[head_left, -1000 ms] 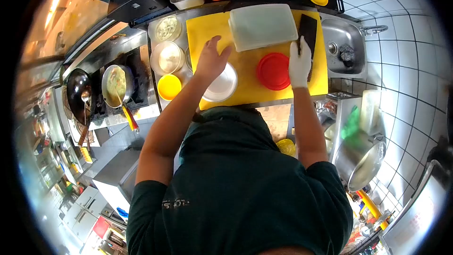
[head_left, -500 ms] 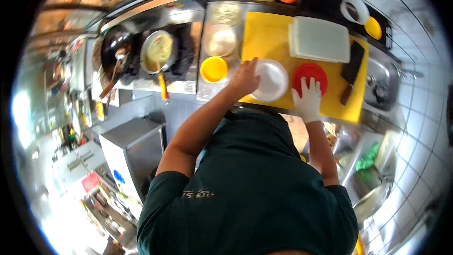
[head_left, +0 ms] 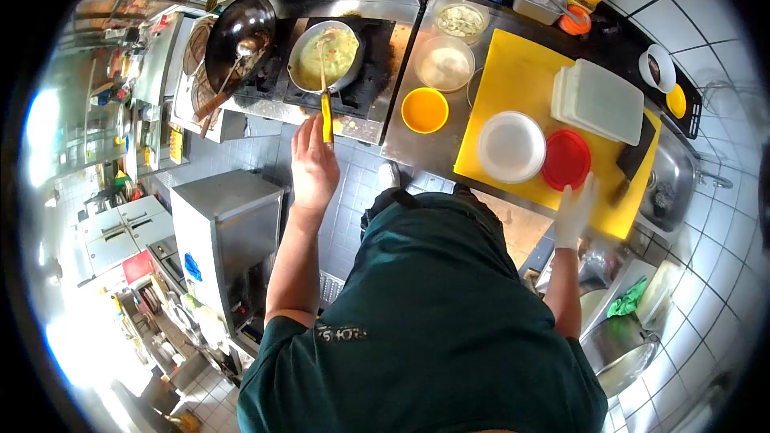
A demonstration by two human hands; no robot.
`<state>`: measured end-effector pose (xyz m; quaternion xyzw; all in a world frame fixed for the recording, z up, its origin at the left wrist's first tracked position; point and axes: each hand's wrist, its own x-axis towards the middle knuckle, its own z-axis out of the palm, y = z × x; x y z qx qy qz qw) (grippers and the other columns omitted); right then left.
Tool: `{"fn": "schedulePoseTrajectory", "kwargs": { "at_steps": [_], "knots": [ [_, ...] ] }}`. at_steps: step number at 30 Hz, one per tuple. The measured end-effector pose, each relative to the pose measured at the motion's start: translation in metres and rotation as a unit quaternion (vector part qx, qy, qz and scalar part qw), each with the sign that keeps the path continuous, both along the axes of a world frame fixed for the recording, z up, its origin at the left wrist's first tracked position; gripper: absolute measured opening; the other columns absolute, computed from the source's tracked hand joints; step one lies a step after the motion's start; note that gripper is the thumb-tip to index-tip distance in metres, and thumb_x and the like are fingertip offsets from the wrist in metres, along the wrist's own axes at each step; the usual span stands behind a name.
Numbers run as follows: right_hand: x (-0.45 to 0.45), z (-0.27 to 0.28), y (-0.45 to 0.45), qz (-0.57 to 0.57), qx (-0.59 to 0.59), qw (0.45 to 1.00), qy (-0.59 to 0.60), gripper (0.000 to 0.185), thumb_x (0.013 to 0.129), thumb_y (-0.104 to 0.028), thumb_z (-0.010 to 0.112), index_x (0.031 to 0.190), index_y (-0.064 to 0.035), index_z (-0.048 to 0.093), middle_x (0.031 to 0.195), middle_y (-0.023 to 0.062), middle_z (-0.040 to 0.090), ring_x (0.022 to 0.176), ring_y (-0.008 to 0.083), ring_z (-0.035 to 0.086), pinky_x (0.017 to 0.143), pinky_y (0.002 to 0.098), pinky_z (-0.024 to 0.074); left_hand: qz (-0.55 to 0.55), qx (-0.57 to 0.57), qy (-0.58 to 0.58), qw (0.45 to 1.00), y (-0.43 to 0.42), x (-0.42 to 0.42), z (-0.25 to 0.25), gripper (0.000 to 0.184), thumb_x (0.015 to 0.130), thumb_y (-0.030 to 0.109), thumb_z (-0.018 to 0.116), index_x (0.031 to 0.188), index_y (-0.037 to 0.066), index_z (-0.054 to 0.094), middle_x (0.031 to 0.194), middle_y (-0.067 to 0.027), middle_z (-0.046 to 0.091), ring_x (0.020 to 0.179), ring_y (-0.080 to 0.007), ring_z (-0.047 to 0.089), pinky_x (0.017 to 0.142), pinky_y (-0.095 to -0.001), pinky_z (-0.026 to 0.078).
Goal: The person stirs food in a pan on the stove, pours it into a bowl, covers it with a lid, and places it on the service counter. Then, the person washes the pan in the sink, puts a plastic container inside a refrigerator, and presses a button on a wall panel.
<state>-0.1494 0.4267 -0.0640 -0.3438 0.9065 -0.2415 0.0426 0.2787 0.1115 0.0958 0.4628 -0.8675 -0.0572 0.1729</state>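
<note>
My left hand [head_left: 314,164], bare, is beside the yellow handle [head_left: 326,118] that points from the pan [head_left: 292,72] on the stove. Its fingers are stretched out; whether they touch the handle I cannot tell. Pale, yellowish-green food [head_left: 341,52] fills the pan, and a thin metal shaft in line with the handle lies over it. My right hand [head_left: 574,216] wears a white glove and is smeared by motion. Its fingers are extended just in front of the round red dish or lid [head_left: 566,159]. A white round bowl [head_left: 511,147] stands beside that on the yellow cutting board [head_left: 513,72].
A dark wok [head_left: 241,32] with a ladle [head_left: 245,48] sits left of the pan. A yellow-orange bowl [head_left: 424,110] and two clear bowls stand on the steel counter. A lidded container [head_left: 597,100] and a cleaver [head_left: 637,152] lie on the board, near the sink [head_left: 678,184].
My left hand has left the white bowl and moved left to the pan handle. My right hand has come off the red item toward me. The view has shifted left.
</note>
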Motion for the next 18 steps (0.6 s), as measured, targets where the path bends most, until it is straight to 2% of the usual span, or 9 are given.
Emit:
{"fn": "schedulePoseTrajectory", "kwargs": {
  "at_steps": [2, 5, 7, 9, 12, 15, 16, 18],
  "knots": [
    [0.013, 0.007, 0.007, -0.030, 0.008, 0.999, 0.014, 0.067, 0.098, -0.022, 0.063, 0.157, -0.0017, 0.037, 0.160, 0.0308, 0.035, 0.149, 0.0442, 0.035, 0.123, 0.0498, 0.0281, -0.018, -0.037, -0.052, 0.998, -0.015, 0.030, -0.012, 0.068, 0.078, -0.012, 0.056, 0.145, -0.003, 0.050, 0.142, -0.0257, 0.053, 0.132, -0.0437, 0.050, 0.112, -0.0511, 0.042],
    [0.032, -0.015, 0.028, -0.067, 0.011, 0.997, 0.043, 0.066, 0.099, -0.022, 0.061, 0.157, 0.0012, 0.037, 0.161, 0.0306, 0.034, 0.149, 0.0441, 0.034, 0.123, 0.0488, 0.0278, -0.087, -0.048, -0.108, 0.989, -0.050, 0.063, -0.033, 0.070, 0.078, -0.010, 0.058, 0.147, 0.000, 0.050, 0.148, -0.0250, 0.049, 0.136, -0.0446, 0.047, 0.115, -0.0524, 0.039],
    [0.061, -0.018, 0.033, -0.129, 0.017, 0.991, -0.013, 0.065, 0.100, -0.023, 0.059, 0.156, 0.0039, 0.036, 0.160, 0.0312, 0.034, 0.149, 0.0447, 0.034, 0.123, 0.0484, 0.0281, -0.157, -0.028, -0.193, 0.968, -0.074, 0.081, -0.051, 0.065, 0.083, 0.000, 0.059, 0.148, 0.006, 0.053, 0.155, -0.0237, 0.043, 0.144, -0.0437, 0.041, 0.119, -0.0518, 0.035],
    [0.099, -0.017, 0.036, -0.168, 0.014, 0.984, -0.060, 0.065, 0.101, -0.025, 0.059, 0.155, 0.0045, 0.037, 0.160, 0.0318, 0.034, 0.148, 0.0450, 0.034, 0.123, 0.0481, 0.0286, -0.254, -0.061, -0.195, 0.945, -0.097, 0.091, -0.068, 0.053, 0.087, 0.007, 0.060, 0.139, 0.002, 0.057, 0.148, -0.0251, 0.048, 0.137, -0.0413, 0.049, 0.114, -0.0491, 0.042],
    [0.171, -0.049, 0.056, -0.172, 0.053, 0.983, -0.032, 0.066, 0.101, -0.028, 0.060, 0.154, 0.0041, 0.039, 0.159, 0.0325, 0.036, 0.148, 0.0450, 0.035, 0.123, 0.0476, 0.0295, -0.275, -0.068, -0.178, 0.942, -0.120, 0.103, -0.089, 0.032, 0.088, 0.011, 0.060, 0.118, 0.000, 0.062, 0.127, -0.0223, 0.059, 0.118, -0.0369, 0.061, 0.101, -0.0451, 0.052],
    [0.246, -0.061, 0.072, -0.184, 0.037, 0.982, -0.035, 0.066, 0.100, -0.029, 0.061, 0.153, 0.0032, 0.041, 0.157, 0.0326, 0.038, 0.147, 0.0451, 0.036, 0.122, 0.0476, 0.0302, -0.295, -0.037, -0.193, 0.935, -0.131, 0.132, -0.091, 0.016, 0.087, 0.009, 0.060, 0.101, 0.002, 0.059, 0.105, -0.0161, 0.060, 0.099, -0.0324, 0.066, 0.087, -0.0428, 0.057],
    [0.271, -0.061, 0.078, -0.193, 0.019, 0.980, -0.045, 0.065, 0.099, -0.029, 0.062, 0.153, 0.0029, 0.042, 0.157, 0.0326, 0.039, 0.147, 0.0452, 0.037, 0.122, 0.0477, 0.0304, -0.307, -0.065, -0.156, 0.936, -0.132, 0.141, -0.089, 0.011, 0.086, 0.008, 0.061, 0.096, 0.004, 0.057, 0.098, -0.0140, 0.059, 0.090, -0.0312, 0.068, 0.079, -0.0422, 0.059],
    [0.311, -0.067, 0.098, -0.234, 0.080, 0.967, -0.057, 0.065, 0.098, -0.030, 0.063, 0.152, 0.0028, 0.044, 0.156, 0.0324, 0.040, 0.145, 0.0452, 0.039, 0.122, 0.0478, 0.0310, -0.299, -0.039, -0.145, 0.942, -0.130, 0.160, -0.076, 0.011, 0.086, 0.007, 0.061, 0.096, 0.004, 0.057, 0.097, -0.0145, 0.060, 0.087, -0.0312, 0.069, 0.076, -0.0415, 0.059]
  ]
}}
